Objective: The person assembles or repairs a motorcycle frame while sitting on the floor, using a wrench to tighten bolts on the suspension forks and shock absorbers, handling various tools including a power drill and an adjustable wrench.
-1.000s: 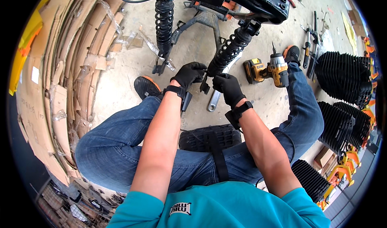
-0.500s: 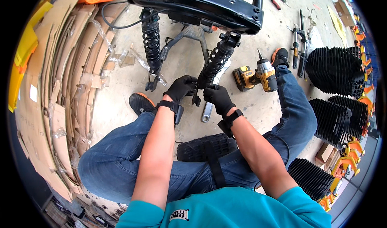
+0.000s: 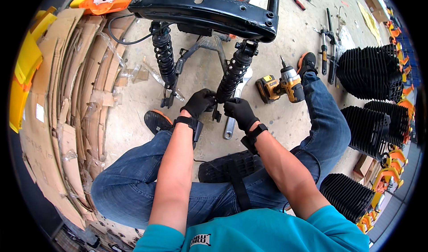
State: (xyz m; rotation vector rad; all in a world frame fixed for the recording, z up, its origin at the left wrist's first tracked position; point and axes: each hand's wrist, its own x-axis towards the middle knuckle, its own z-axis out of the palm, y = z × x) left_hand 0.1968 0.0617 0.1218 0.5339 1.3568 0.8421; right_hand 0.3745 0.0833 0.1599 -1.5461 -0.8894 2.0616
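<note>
Both my hands wear black gloves and meet at the lower end of a black coil-spring shock absorber (image 3: 233, 73), which hangs tilted from a black metal frame (image 3: 205, 12). My left hand (image 3: 199, 103) is on its left side, fingers closed in a pinch at the lower mount. From the right, my right hand (image 3: 241, 113) closes its fingers against the same end. Whatever small part they grip is hidden by the gloves. A dark bracket (image 3: 216, 114) pokes out below, between the hands. To the left hangs a second shock absorber (image 3: 163, 55).
A silver wrench (image 3: 230, 128) lies on the floor behind my right hand. Right of it rests a yellow-and-black cordless driver (image 3: 285, 86). Flattened cardboard (image 3: 62, 73) is stacked at left; black ribbed parts (image 3: 370, 73) stand at right. A black pad (image 3: 214, 171) sits between my legs.
The view has tilted slightly, so more of the frame's top shows. Both hands stay at the shock absorber's lower end, with hardly any change in their grip.
</note>
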